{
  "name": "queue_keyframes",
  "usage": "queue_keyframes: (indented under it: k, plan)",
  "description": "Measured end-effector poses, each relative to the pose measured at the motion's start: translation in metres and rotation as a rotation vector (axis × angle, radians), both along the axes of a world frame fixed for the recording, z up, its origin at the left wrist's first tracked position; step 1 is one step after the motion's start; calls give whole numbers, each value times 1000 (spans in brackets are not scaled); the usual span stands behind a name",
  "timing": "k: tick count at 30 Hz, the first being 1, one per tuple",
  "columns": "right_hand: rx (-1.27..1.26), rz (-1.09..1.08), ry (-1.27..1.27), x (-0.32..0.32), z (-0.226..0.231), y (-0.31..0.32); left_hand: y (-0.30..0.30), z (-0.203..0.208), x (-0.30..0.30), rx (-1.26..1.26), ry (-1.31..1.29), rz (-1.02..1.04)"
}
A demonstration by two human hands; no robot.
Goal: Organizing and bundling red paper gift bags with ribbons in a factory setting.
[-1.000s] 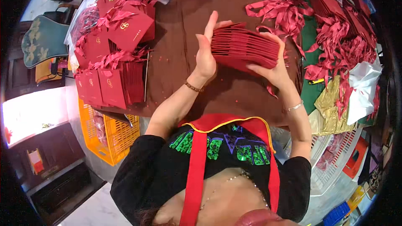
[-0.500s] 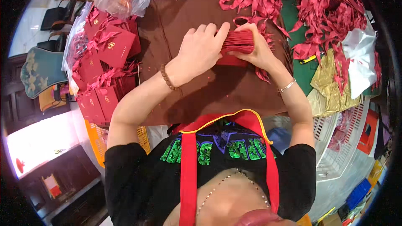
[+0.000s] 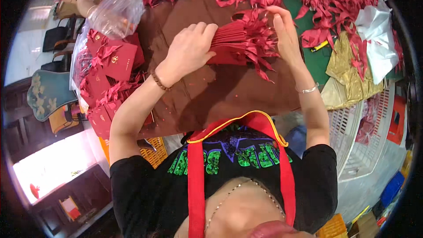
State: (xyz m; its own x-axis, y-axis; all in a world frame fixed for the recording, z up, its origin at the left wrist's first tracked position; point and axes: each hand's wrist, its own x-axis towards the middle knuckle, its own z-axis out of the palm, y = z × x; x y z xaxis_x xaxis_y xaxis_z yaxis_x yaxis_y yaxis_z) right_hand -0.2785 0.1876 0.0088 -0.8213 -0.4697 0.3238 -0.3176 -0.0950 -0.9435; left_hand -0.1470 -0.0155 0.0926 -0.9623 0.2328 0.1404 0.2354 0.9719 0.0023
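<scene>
My left hand (image 3: pixel 191 48) grips the left end of a thick stack of flat red card pieces (image 3: pixel 229 35), with its fingers over the top and its thumb at the near side. Crumpled red ribbons (image 3: pixel 260 39) fan out from the stack's right end. Beside these ribbons is my right hand (image 3: pixel 288 35), open, its fingers stretched away from me and apart from the cards. A further red card piece (image 3: pixel 227 57) lies under the stack on the brown tabletop (image 3: pixel 198 105).
Red cards with gold emblems (image 3: pixel 121 59) are piled at the left. Behind them another person's hands hold a clear plastic bag (image 3: pixel 116 13). More red ribbons (image 3: pixel 330 9) cover the far and right sides, near gold cloth (image 3: pixel 352 72) and a white plastic bag (image 3: pixel 376 39). A white basket (image 3: pixel 365 136) stands below right.
My right hand has let go of the stack's right end and opened beside the ribbons, which now show spread out. My left hand still holds the stack, now farther left in the view.
</scene>
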Motion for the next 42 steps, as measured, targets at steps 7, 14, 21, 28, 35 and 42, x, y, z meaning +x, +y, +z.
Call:
queue_keyframes:
  k: [7,14,21,28,35,42]
  plan:
    - [165,63,417,46,4,3,0,-1,-2,3,-81,35]
    - [-909,356,-857,24,-22,11,4,1,0,14,-113,53]
    - [-30,-471,5,66,-16,3,0,0,-2,21,-110,59]
    - [491,-586,506,44,-42,21,-2,-3,-10,30,-58,22]
    - [-91,164,-680,154,-23,1,-25,33,-18,605,-250,235]
    - [-260,397,-1016,109,1,5,-2,28,33,772,-261,319]
